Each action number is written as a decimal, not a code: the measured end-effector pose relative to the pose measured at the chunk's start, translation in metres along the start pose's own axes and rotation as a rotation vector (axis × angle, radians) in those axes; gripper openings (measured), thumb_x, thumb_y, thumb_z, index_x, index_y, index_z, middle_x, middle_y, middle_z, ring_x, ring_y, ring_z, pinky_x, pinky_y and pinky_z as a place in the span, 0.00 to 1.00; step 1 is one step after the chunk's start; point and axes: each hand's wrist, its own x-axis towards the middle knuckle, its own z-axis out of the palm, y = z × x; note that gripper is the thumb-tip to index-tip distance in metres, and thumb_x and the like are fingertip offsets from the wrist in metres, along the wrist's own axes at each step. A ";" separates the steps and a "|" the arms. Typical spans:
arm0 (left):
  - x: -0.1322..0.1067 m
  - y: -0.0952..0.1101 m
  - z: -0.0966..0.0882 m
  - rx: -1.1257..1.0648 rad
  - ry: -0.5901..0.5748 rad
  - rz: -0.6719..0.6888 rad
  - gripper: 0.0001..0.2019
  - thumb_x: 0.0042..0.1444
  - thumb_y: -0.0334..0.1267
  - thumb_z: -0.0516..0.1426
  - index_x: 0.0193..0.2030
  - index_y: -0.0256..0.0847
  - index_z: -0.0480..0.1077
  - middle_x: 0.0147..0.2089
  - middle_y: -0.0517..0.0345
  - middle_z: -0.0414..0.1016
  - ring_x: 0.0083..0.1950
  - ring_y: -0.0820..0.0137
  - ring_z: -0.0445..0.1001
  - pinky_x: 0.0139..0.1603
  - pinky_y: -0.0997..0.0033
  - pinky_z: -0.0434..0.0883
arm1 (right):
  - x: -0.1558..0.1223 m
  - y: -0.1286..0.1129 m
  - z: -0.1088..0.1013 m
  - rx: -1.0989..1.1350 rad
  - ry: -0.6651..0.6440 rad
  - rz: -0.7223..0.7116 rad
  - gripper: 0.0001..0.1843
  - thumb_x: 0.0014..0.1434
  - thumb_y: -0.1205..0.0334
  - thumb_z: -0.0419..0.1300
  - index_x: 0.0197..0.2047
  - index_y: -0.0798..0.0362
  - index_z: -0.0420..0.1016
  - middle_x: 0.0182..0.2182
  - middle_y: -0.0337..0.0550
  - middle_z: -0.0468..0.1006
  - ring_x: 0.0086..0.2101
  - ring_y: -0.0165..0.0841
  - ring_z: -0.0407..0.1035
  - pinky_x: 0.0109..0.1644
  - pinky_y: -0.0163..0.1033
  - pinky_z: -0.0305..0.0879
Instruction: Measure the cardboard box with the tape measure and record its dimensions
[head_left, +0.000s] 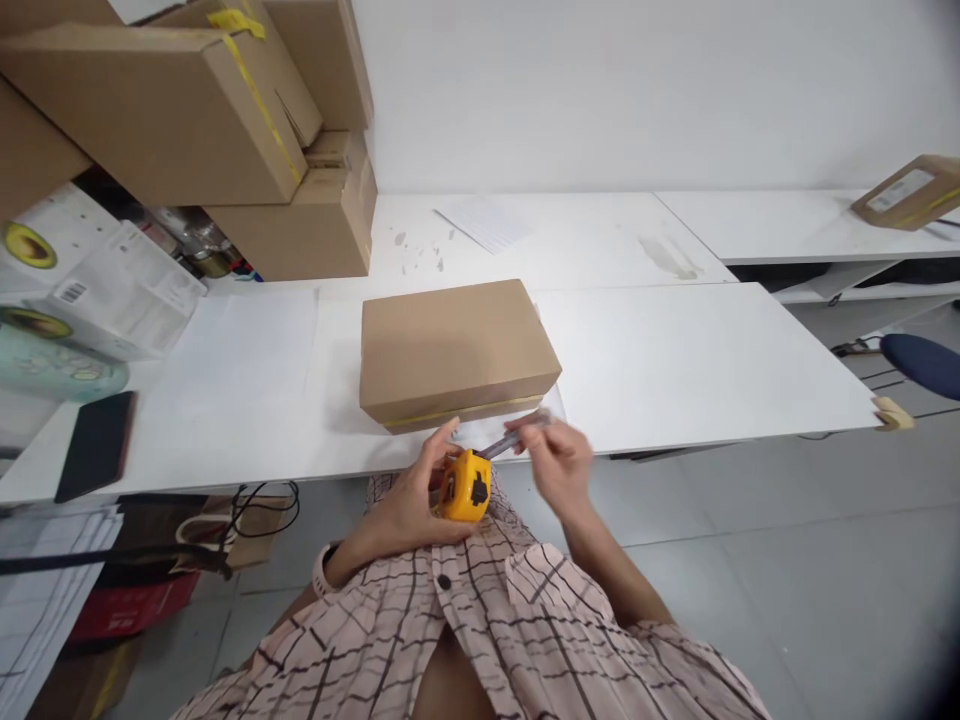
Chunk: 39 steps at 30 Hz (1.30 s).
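My left hand (416,500) is wrapped round a yellow tape measure (466,486), held just off the near edge of the white table (675,370). My right hand (559,462) pinches the end of the tape blade (517,436) drawn a short way out of the case; this hand is blurred by motion. A closed brown cardboard box (454,350) with a yellow strip along its front lies on the table right behind both hands.
Stacked cardboard boxes (180,110) fill the back left corner, with white printed packages (97,290) below them. A black phone (96,445) lies at the left edge. A sheet of paper (484,222) lies at the back. Another box (907,192) sits far right.
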 end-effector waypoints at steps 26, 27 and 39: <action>0.095 0.021 -0.046 0.839 0.734 0.553 0.35 0.53 0.56 0.69 0.64 0.52 0.63 0.76 0.41 0.52 0.76 0.41 0.57 0.64 0.38 0.71 | -0.073 0.125 0.011 -0.915 -0.098 -0.319 0.13 0.68 0.63 0.59 0.54 0.49 0.79 0.55 0.47 0.82 0.57 0.40 0.72 0.60 0.46 0.59; 0.096 0.019 -0.048 0.830 0.732 0.536 0.36 0.53 0.55 0.69 0.64 0.52 0.62 0.76 0.40 0.52 0.76 0.40 0.56 0.65 0.37 0.70 | -0.073 0.126 0.010 -0.903 -0.110 -0.303 0.13 0.68 0.64 0.59 0.54 0.48 0.79 0.56 0.48 0.81 0.57 0.40 0.71 0.60 0.47 0.59; 0.119 0.013 -0.083 0.796 0.791 0.405 0.46 0.48 0.54 0.72 0.70 0.55 0.54 0.77 0.39 0.48 0.77 0.41 0.53 0.65 0.34 0.70 | -0.070 0.121 0.007 -0.854 -0.136 -0.256 0.10 0.68 0.64 0.59 0.50 0.49 0.79 0.52 0.47 0.83 0.51 0.41 0.73 0.53 0.47 0.62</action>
